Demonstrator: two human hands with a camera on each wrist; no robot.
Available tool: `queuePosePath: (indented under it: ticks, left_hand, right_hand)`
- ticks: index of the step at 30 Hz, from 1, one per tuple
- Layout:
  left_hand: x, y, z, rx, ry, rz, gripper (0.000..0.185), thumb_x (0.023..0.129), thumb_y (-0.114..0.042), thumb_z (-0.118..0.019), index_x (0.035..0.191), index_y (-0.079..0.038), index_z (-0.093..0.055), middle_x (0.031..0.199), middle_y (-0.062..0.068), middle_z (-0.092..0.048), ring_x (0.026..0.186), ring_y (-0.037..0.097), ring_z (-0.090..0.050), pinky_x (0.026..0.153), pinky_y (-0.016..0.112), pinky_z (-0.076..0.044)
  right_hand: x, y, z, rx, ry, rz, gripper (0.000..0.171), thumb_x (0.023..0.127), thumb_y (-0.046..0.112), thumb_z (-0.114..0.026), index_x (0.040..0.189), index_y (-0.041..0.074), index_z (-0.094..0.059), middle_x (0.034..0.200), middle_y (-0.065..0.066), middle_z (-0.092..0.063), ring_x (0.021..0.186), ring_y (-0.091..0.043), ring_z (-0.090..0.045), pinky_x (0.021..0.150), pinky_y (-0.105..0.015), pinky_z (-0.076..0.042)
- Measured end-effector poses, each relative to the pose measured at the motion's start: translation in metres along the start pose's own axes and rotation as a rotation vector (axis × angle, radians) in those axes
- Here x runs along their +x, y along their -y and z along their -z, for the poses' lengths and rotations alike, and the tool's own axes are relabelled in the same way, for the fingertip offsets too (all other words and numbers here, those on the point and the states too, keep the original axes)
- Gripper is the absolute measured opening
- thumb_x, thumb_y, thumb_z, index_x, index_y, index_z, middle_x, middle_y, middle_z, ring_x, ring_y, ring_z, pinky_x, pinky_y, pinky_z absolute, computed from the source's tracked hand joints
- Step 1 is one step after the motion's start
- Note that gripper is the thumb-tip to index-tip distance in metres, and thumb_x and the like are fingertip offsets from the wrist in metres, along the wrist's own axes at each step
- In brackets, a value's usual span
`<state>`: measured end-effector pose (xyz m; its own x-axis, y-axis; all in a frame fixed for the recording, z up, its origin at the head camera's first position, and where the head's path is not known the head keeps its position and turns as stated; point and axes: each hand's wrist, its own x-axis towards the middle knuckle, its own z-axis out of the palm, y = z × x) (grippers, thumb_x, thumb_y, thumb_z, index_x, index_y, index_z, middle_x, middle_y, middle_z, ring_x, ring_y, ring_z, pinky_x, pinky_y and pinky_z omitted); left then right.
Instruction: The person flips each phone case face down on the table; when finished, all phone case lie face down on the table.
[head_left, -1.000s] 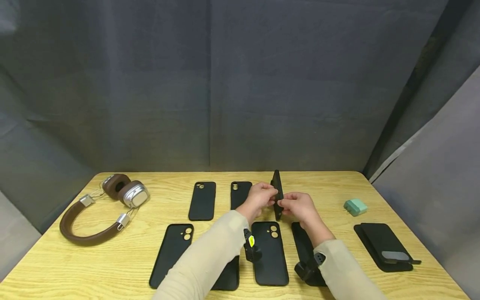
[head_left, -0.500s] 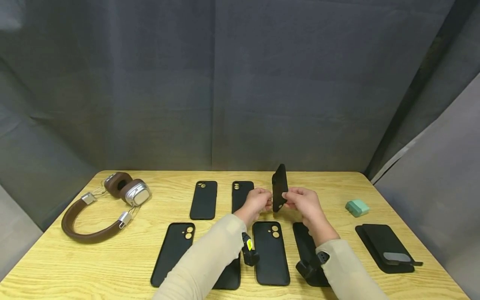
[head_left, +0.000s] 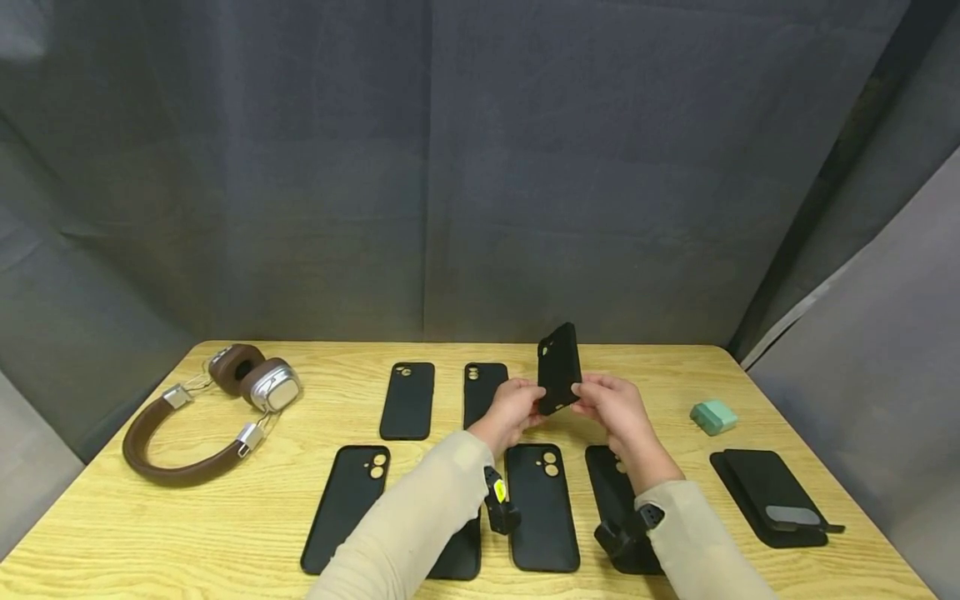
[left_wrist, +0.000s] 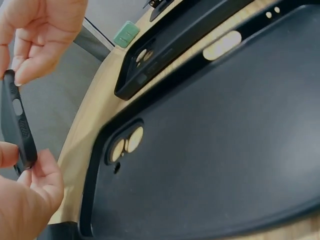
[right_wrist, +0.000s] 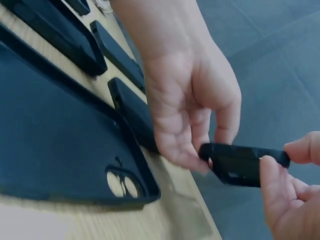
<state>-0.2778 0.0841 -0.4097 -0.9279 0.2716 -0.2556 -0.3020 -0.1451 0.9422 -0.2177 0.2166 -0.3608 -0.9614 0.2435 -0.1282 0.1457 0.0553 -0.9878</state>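
Observation:
A black phone case point(head_left: 558, 371) is raised above the back of the table, tilted upright, with its broad face partly toward me. My left hand point(head_left: 513, 408) pinches its lower left edge between thumb and fingers. On the opposite edge, the thumb and fingers of my right hand point(head_left: 611, 404) grip the lower corner. A side cutout in the case point(left_wrist: 22, 130) shows in the left wrist view. In the right wrist view the case point(right_wrist: 245, 165) spans between both hands. Below my wrists lie another phone case point(head_left: 544, 508) and a partly covered one point(head_left: 611, 492).
Two phone cases, left point(head_left: 407, 400) and right point(head_left: 483, 390), lie in the back row. More cases point(head_left: 343, 508) lie at the front. Brown headphones point(head_left: 180, 475) sit far left. A green plug adapter point(head_left: 714, 417) and a flat black item with a grey strip point(head_left: 776, 492) lie right.
The held case has turned from edge-on to showing its broad face, tipping slightly. My right hand has shifted a little right and up; the things on the table have stayed put.

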Motion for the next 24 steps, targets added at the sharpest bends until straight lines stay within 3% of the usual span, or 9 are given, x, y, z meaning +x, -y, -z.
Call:
queuePosePath:
  ticks: [8, 15, 19, 24]
  left_hand:
    - [-0.004, 0.004, 0.003, 0.113, -0.047, -0.072, 0.028, 0.086, -0.001, -0.059, 0.112, 0.006, -0.050, 0.103, 0.014, -0.052, 0.073, 0.017, -0.053, 0.071, 0.035, -0.051]
    - [-0.012, 0.005, 0.001, 0.350, -0.045, -0.079, 0.036, 0.086, -0.009, -0.062, 0.118, 0.000, -0.050, 0.104, 0.013, -0.056, 0.080, 0.024, -0.060, 0.066, 0.032, -0.046]
    - [-0.014, 0.005, -0.002, 0.445, -0.049, -0.067, 0.039, 0.085, -0.010, -0.064, 0.121, -0.002, -0.051, 0.105, 0.012, -0.057, 0.082, 0.021, -0.059, 0.064, 0.030, -0.046]
    - [-0.015, 0.005, -0.005, 0.497, -0.052, -0.059, 0.040, 0.083, -0.009, -0.065, 0.120, -0.001, -0.052, 0.117, 0.013, -0.054, 0.090, 0.022, -0.057, 0.074, 0.035, -0.049]
  right_hand:
    - [0.005, -0.013, 0.012, -0.141, 0.047, -0.060, 0.047, 0.089, 0.006, -0.049, 0.132, -0.011, -0.040, 0.096, -0.013, -0.054, 0.066, -0.005, -0.059, 0.073, -0.026, -0.054]
    - [0.014, -0.025, 0.019, -0.170, 0.055, -0.102, 0.047, 0.090, 0.004, -0.048, 0.133, -0.012, -0.039, 0.101, -0.016, -0.052, 0.064, -0.006, -0.060, 0.064, -0.022, -0.054]
    - [0.018, -0.029, 0.022, -0.169, 0.060, -0.128, 0.046, 0.088, 0.001, -0.048, 0.131, -0.014, -0.040, 0.092, -0.014, -0.053, 0.061, -0.007, -0.061, 0.062, -0.023, -0.054]
    - [0.022, -0.033, 0.024, -0.187, 0.054, -0.148, 0.044, 0.086, -0.002, -0.050, 0.127, -0.015, -0.043, 0.084, -0.009, -0.054, 0.057, -0.007, -0.059, 0.060, -0.023, -0.054]
